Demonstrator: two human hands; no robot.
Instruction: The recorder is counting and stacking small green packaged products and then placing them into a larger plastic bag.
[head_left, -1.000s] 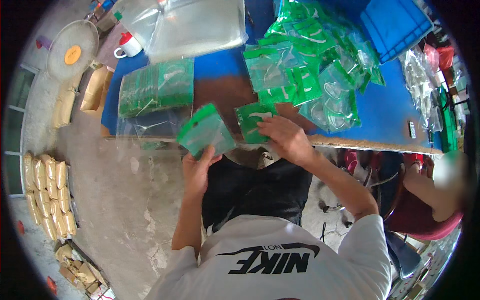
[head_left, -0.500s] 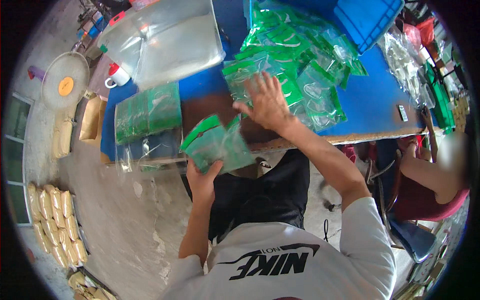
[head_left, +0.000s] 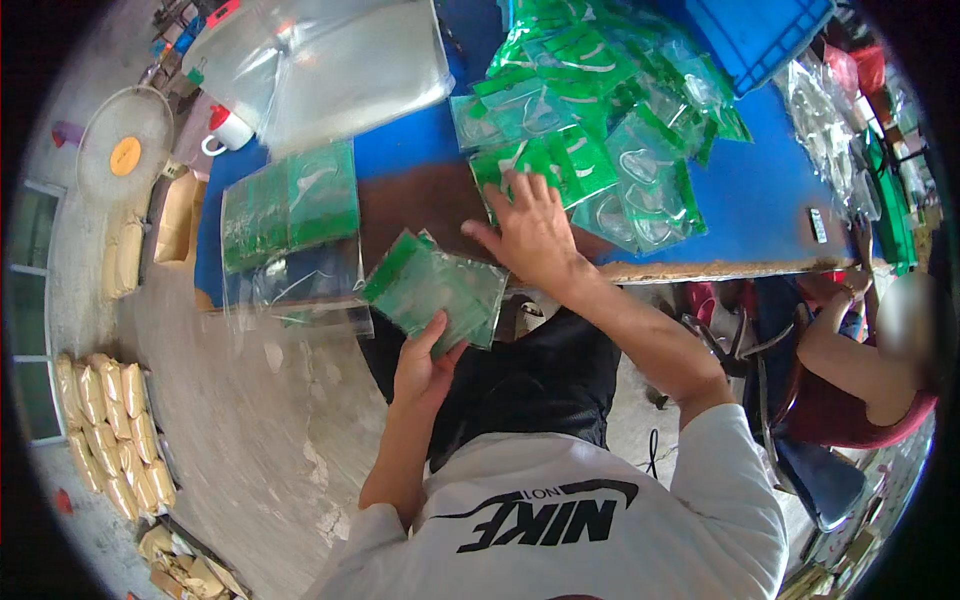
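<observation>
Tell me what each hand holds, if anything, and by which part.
The left hand holds green packets by their near edge. Whether the right hand, at the pile, grips anything cannot be told.

We're looking at a blue-topped table (head_left: 745,195), front edge worn, over a scuffed grey floor (head_left: 250,400). At left we're seeing a pale wall (head_left: 78,285), window panes (head_left: 36,312), a round fan (head_left: 125,157); at right, a dark-seated chair (head_left: 825,485).

The right hand (head_left: 537,228) had moved from the worktop's (head_left: 410,210) near edge to the green packet pile (head_left: 570,60), while the left hand's (head_left: 425,368) held packets (head_left: 440,290) had fanned wider.
</observation>
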